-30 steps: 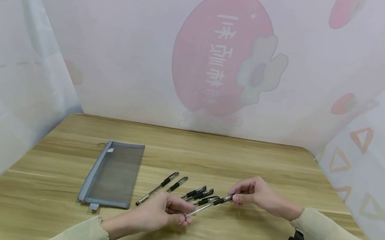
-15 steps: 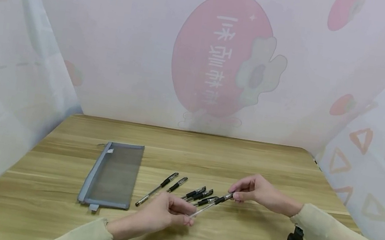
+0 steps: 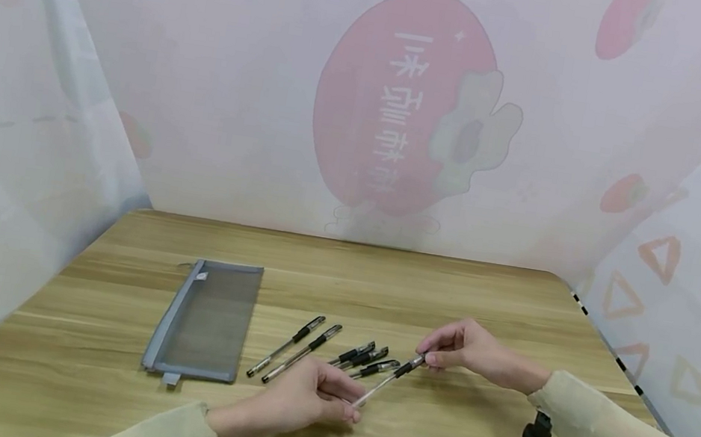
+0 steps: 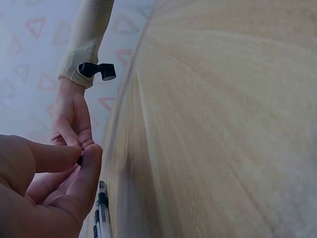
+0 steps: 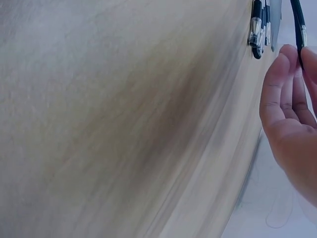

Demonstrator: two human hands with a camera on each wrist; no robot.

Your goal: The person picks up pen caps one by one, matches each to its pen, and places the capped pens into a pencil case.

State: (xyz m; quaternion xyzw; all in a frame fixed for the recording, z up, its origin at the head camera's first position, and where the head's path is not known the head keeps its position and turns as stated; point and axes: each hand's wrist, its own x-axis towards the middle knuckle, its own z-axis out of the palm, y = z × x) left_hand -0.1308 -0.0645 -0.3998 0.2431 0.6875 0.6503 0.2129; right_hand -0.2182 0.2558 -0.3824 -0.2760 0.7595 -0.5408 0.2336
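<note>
Both hands hold one gel pen [image 3: 407,367] above the table, slanting up to the right, with a clear barrel and black grip. My left hand [image 3: 310,397] pinches its lower end between thumb and fingers; a dark bit of the pen shows between those fingertips in the left wrist view. At the upper, capped end, my right hand [image 3: 473,354] pinches it with thumb and forefinger. Behind the left hand lie several similar pens: two apart on the left, such as this pen [image 3: 287,345], and a close cluster of pens [image 3: 364,356], partly hidden by the hand.
A grey mesh zip pouch [image 3: 209,318] lies flat on the wooden table [image 3: 449,286], left of the pens. Printed curtains [image 3: 242,81] hang along the back and both sides of the table. A small black wrist camera [image 3: 538,433] hangs below the right sleeve.
My left hand has shifted slightly right and down with the pen's lower end, uncovering the lower part of a pen on the table. The right hand has barely moved.
</note>
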